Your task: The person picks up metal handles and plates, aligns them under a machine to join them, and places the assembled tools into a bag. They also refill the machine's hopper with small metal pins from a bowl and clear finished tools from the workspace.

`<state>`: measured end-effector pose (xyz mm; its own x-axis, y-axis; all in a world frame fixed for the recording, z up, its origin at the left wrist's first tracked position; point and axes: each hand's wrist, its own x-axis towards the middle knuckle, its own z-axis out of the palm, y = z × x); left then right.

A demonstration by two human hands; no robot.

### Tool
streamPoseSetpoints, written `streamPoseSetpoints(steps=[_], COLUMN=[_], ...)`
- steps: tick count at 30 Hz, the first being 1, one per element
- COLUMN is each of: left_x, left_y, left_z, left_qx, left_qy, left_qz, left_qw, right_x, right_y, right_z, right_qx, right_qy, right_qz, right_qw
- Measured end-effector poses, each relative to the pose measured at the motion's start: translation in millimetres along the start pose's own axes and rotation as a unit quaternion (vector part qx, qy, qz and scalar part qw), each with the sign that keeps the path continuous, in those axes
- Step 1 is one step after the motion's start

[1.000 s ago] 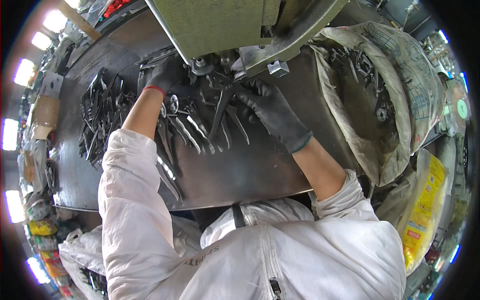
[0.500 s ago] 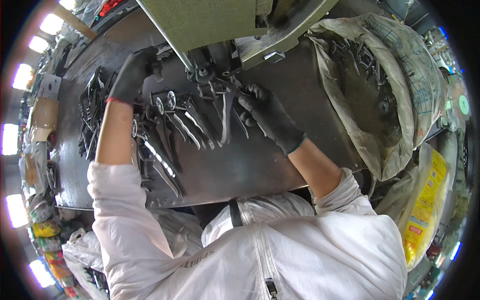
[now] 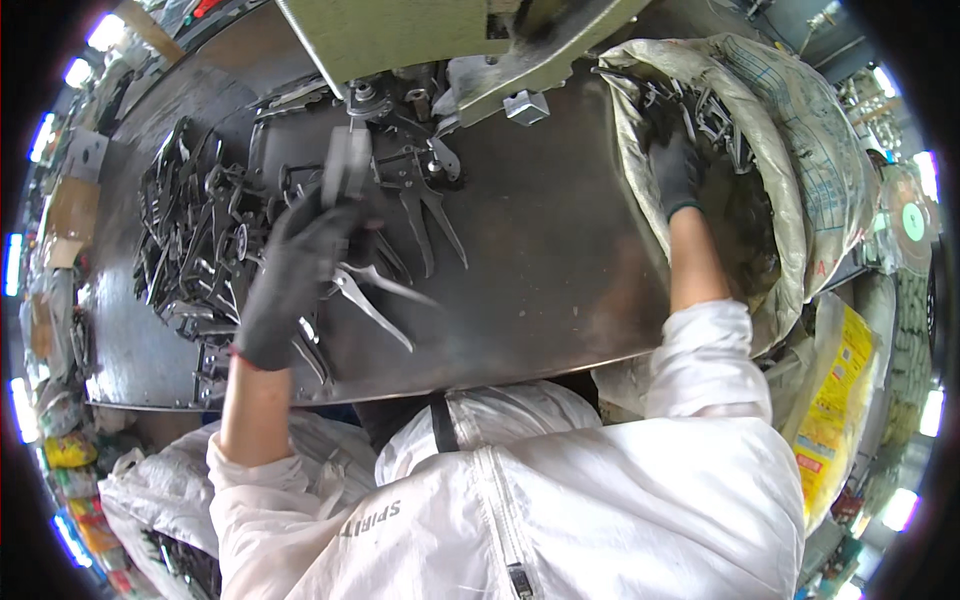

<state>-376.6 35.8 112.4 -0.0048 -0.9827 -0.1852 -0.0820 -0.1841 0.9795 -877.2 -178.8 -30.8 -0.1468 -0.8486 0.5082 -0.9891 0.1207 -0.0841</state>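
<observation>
My left hand [image 3: 305, 255], in a dark glove, is closed over the left-middle of the metal table. A blurred grey metal piece [image 3: 348, 160] sticks up from its fingers. Pliers with bright handles [image 3: 372, 308] spread out just right of the hand, one handle smeared by motion. My gloved right hand [image 3: 675, 170] reaches inside the mouth of a pale woven sack [image 3: 790, 150] at the right, beside loose metal parts [image 3: 715, 125]. Its fingers are dark and partly hidden there. Under the machine, another pair of pliers [image 3: 425, 200] lies with its handles toward me.
A green machine [image 3: 400, 35] overhangs the table's far side. Many dark pliers are heaped [image 3: 190, 220] on the left. The metal table [image 3: 540, 250] ends in a curved edge near my body. A yellow-printed plastic bag [image 3: 835, 410] stands at the lower right.
My right hand has left the pliers under the machine and gone right into the sack. My left hand has come nearer and to the right. Pliers in the middle have shifted toward the left heap.
</observation>
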Motion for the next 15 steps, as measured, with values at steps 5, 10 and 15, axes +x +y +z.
streamPoseSetpoints(steps=[5,10,15], left_x=[27.9,48.2,42.3], left_y=[-33.1,-104.8,-44.3], left_z=[76.9,-7.4,18.0], left_qx=[-0.045,0.247,0.125], left_qy=[-0.130,-0.004,-0.013], left_qz=[-0.005,0.016,-0.058], left_qw=[0.991,0.969,0.990], right_x=[-5.8,-27.3,-71.6], right_y=[-19.6,-117.1,-202.7], right_z=[12.6,-114.1,-135.1], right_qx=[0.239,0.462,0.701], right_qy=[-0.086,-0.185,-0.378], right_qz=[0.105,0.080,0.146], right_qw=[0.961,0.864,0.587])
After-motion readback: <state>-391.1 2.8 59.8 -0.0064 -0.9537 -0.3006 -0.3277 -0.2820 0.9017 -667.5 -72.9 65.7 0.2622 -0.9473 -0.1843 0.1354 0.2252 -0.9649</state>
